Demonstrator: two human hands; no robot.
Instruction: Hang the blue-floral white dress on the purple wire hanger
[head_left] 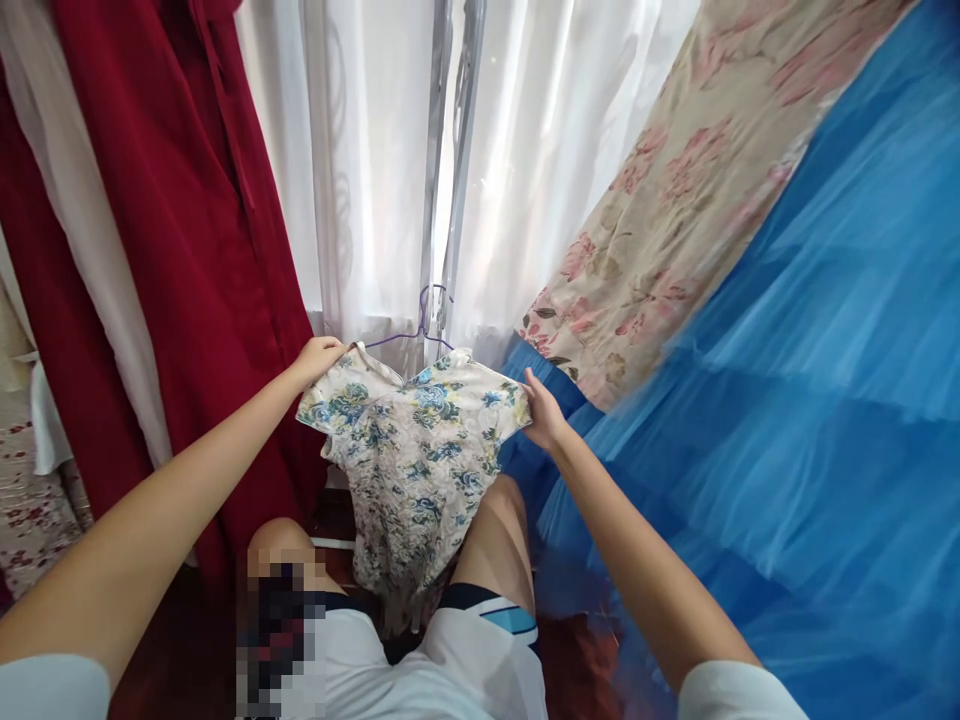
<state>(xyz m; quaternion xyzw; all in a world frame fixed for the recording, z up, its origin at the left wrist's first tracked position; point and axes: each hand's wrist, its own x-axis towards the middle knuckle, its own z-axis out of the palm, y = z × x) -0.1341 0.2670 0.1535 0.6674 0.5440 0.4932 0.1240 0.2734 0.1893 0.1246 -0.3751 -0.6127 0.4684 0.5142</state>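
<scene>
From my remote seat I see my left hand (319, 357) pinching the left shoulder of a small cream dress printed with blue flowers (412, 460), fingers closed on the cloth at its upper edge. My right hand (541, 412) grips the opposite short sleeve, fingers curled around the hem. Between them the dress is spread flat and hangs down over my bare knees, at about 6 o'clock from the hands. A thin purple wire hanger (420, 325) sits in its neckline, the hook rising at 12 o'clock toward a pale vertical pole (439, 200); I cannot tell for sure whether the hook touches that pole.

Behind the pole hang sheer white curtains (360, 170). At 9 o'clock from the dress a long dark red garment (172, 230) hangs, with white cloth just beside it. At 2 o'clock a beige fabric with pink flowers (675, 200) slants across, and a wide spread of blue tulle (810, 420) fills the 3 to 4 o'clock side, touching the dress's right sleeve area.
</scene>
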